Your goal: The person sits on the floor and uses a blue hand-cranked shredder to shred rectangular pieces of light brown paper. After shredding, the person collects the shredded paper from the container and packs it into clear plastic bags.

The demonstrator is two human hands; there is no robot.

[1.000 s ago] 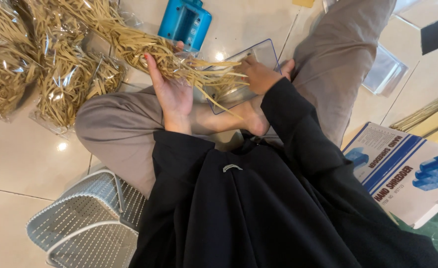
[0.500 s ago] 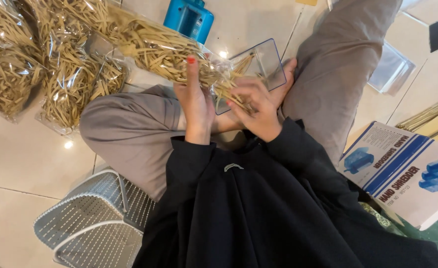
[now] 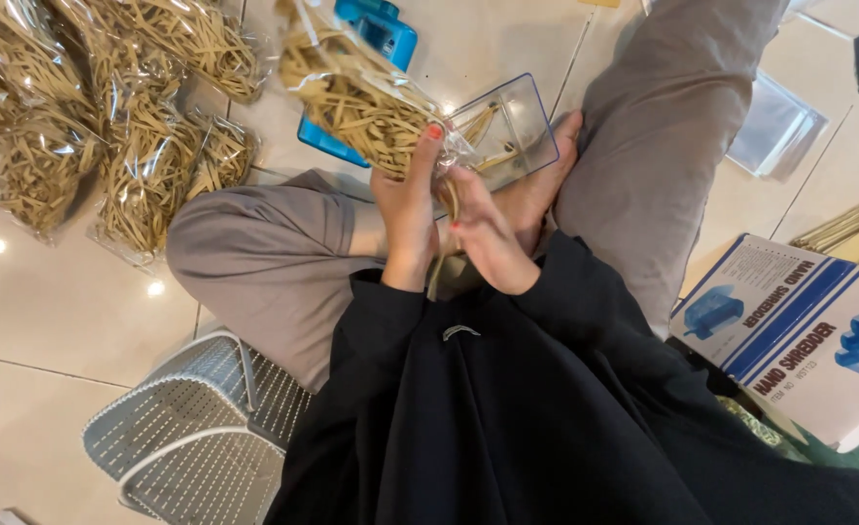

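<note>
The left hand (image 3: 408, 209) is closed around the lower end of a clear crinkly bag (image 3: 356, 92) stuffed with thin, tan shredded paper strips; its fingers wrap the gathered plastic and one red-painted nail shows at the top. The bag rises from that grip up and to the left, glossy and wrinkled, its strips lying in a loose tangle inside. The right hand (image 3: 488, 238) sits just beside the left, fingers curled in against the bag's neck, where a few strips hang down between the two hands; how tightly it pinches them cannot be made out. Both hands are held over the person's crossed legs in smooth grey trousers (image 3: 274, 262), above a black sleeved top (image 3: 507, 408).

Just behind the hands a clear hard plastic tray (image 3: 517, 126) with blue-tinted edges lies on the floor, holding a few stray strips. Beyond the bag stands a blue plastic shredder (image 3: 381, 29), partly hidden. At the upper left, several more filled bags (image 3: 108, 117) of the same strips lie on the glossy cream floor tiles (image 3: 50, 311). A pale perforated plastic basket (image 3: 186, 437) sits at the lower left. To the right lie a white and blue cardboard box (image 3: 799, 331) and a flat stack of empty clear sleeves (image 3: 774, 126).
</note>
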